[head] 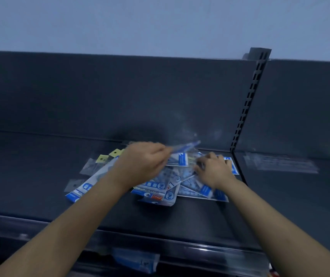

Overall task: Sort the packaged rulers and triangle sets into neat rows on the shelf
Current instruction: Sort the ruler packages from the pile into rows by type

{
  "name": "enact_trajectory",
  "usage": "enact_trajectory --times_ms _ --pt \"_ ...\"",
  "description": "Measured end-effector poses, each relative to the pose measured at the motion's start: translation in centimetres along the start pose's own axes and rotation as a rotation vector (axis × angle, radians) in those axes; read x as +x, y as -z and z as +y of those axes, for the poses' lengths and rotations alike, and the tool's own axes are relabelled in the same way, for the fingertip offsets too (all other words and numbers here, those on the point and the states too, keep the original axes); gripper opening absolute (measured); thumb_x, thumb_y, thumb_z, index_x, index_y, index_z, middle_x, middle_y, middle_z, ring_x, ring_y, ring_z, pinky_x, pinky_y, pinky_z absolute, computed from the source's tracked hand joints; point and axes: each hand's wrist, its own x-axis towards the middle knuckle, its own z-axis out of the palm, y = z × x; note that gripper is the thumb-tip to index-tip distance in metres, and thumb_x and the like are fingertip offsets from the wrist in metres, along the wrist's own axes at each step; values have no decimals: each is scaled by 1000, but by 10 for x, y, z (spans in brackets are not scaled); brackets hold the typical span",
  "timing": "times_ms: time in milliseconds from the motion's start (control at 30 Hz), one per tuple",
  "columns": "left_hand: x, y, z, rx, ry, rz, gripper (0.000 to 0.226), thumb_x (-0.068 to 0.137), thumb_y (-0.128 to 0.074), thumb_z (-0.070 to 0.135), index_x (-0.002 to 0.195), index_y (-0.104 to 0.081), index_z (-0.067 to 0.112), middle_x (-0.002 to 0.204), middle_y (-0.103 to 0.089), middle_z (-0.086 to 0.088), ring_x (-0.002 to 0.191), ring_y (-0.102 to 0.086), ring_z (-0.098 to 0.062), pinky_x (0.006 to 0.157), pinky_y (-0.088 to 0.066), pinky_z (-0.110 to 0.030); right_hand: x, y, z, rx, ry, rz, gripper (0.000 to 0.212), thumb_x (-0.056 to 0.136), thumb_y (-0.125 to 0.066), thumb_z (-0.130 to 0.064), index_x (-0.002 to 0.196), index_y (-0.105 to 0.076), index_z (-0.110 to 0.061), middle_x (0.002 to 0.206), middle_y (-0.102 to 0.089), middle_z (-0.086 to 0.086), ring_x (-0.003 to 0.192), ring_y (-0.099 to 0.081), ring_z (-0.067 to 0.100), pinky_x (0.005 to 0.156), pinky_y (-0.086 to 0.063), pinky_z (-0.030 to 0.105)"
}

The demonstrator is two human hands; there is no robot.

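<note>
Head view: slotted upright (248,100) beside packets (156,189)

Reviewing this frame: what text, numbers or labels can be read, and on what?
"2", in a white circle on a blue-and-white package.
"2", in a circle on the package nearest the camera.
Other print, including a red logo: too blurred to read.

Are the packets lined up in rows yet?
No, the packets lie in a loose, overlapping heap on the shelf.
</note>
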Motion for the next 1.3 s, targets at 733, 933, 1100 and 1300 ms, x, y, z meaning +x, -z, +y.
enact_trajectory --times_ms 733,933,1100,1300 --pt "2 -57 -49 -385 400 -1000 47 73 -75 49 109 -47 41 123 -43 7 121 -39 -18 105 -33 -39 -61 39 78 950 -433 142 10 82 -65 -2 76 -60 -7 71 -59 5 64 -53 14 58 -42 22" --pt "14 -65 -37 -364 378 -1049 58 63 -77 62 106 -44 42 116 -43 11 110 -39 -14 96 -35 -35 -90 48 100 1287 -544 323 5 91 -52 -2 88 -52 -6 77 -60 11 57 -58 22 53 -52 29" --pt "32 -70 -10 -323 397 -1097 63 53 -72 77 99 -43 45 119 -47 15 110 -40 -13 95 -35 -36 -103 48 134 1430 -563 297 4 94 -51 -3 98 -53 -2 81 -58 13 63 -61 26 54 -56 29" --pt "57 -71 33 -290 436 -1087 55 59 -75 71 94 -50 37 109 -50 9 104 -45 -14 96 -39 -36 -101 52 187 1550 -442 17 16 91 -52 2 105 -59 1 89 -61 13 78 -65 27 60 -58 30"
